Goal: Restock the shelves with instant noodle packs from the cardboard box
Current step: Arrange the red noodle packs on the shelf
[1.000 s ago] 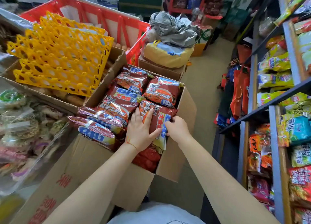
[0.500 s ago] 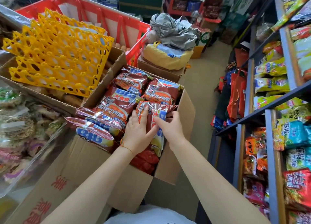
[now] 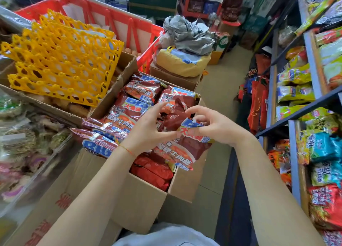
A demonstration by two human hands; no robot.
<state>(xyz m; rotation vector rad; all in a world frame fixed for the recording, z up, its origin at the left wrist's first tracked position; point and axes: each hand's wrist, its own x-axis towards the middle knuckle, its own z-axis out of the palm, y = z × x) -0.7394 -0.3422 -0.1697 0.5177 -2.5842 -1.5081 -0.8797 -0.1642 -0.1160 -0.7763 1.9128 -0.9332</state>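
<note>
An open cardboard box (image 3: pixel 142 197) in front of me holds several red and blue instant noodle packs (image 3: pixel 133 108). Both hands lift one noodle pack (image 3: pixel 177 149) above the box. My left hand (image 3: pixel 148 129) grips its left side, thumb on the front. My right hand (image 3: pixel 214 125) pinches the pack's top right edge with curled fingers. The metal shelves (image 3: pixel 296 114) stand to the right, stocked with yellow, teal and red snack and noodle packs.
Yellow plastic egg trays (image 3: pixel 61 60) lie on a box at the left, with a red crate (image 3: pixel 118 23) behind. A yellow sack under grey plastic (image 3: pixel 185 42) sits on a carton beyond the box. Bagged goods (image 3: pixel 22 134) fill the left counter. The aisle floor (image 3: pixel 218 90) runs between.
The pack was lying in the box under both hands; now it is raised and tilted. My right hand moved from its edge to pinching its top corner. The view shifted closer.
</note>
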